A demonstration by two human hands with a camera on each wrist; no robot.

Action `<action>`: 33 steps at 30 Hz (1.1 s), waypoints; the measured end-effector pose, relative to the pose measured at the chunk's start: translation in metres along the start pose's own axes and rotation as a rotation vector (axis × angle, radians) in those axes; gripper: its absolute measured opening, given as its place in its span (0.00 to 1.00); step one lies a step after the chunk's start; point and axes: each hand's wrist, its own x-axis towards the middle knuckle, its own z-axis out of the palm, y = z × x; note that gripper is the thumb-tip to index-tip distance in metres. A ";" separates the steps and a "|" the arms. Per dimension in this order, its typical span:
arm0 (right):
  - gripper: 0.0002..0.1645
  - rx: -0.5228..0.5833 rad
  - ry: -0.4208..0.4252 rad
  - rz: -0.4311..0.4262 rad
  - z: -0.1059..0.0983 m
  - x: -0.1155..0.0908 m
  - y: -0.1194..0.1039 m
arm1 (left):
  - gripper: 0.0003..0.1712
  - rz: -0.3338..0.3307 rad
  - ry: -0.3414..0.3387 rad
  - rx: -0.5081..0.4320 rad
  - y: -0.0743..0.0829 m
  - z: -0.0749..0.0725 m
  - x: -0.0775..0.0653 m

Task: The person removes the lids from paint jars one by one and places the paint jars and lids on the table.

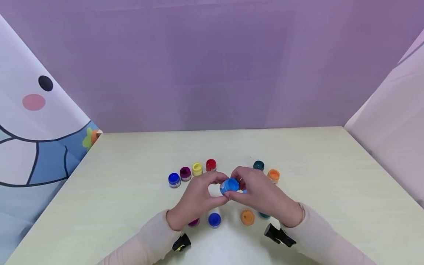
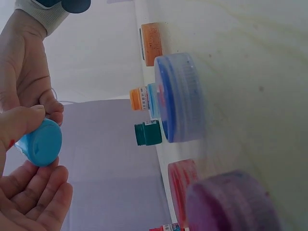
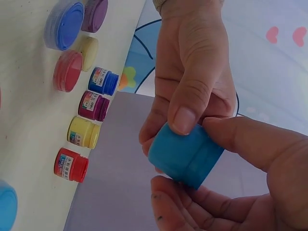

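Observation:
Both hands hold one light blue paint jar (image 1: 229, 186) above the middle of the table. My left hand (image 1: 198, 193) grips it from the left, its thumb pressing the side in the right wrist view. From the right, my right hand (image 1: 260, 189) pinches the jar between thumb and fingers. The jar is tilted, and its round end (image 2: 45, 144) shows in the left wrist view. Part of another light blue thing (image 1: 244, 191) shows behind the right hand, mostly hidden.
Behind the left hand stand blue (image 1: 174, 180), purple (image 1: 185, 173), yellow (image 1: 197, 169) and red (image 1: 211, 165) jars. Teal (image 1: 258, 165) and orange (image 1: 273, 175) jars stand right. Nearer lie blue (image 1: 214, 220) and orange (image 1: 247, 217) lids, and partly hidden purple (image 1: 193, 222) and teal (image 1: 264, 215) ones.

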 end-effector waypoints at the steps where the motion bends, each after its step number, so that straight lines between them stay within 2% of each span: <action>1: 0.18 0.004 0.002 -0.002 0.000 0.000 0.000 | 0.20 0.003 0.001 -0.001 0.000 0.000 0.000; 6: 0.17 0.014 0.006 -0.009 0.000 0.000 0.004 | 0.21 0.014 -0.001 -0.004 0.000 0.000 0.000; 12: 0.16 -0.010 0.002 -0.012 -0.003 0.002 0.010 | 0.24 -0.018 -0.017 0.012 0.000 -0.003 0.001; 15: 0.16 -0.035 -0.005 0.014 -0.007 0.006 0.013 | 0.24 -0.032 -0.006 0.015 0.001 -0.007 0.001; 24: 0.16 -0.096 -0.078 0.046 -0.020 0.030 0.038 | 0.21 -0.080 0.010 0.067 -0.004 -0.020 -0.003; 29: 0.17 -0.140 -0.136 0.116 -0.016 0.050 0.053 | 0.21 -0.080 0.012 0.078 -0.006 -0.020 -0.006; 33: 0.18 -0.222 -0.204 0.174 -0.011 0.070 0.063 | 0.20 -0.102 -0.013 0.063 -0.008 -0.019 -0.009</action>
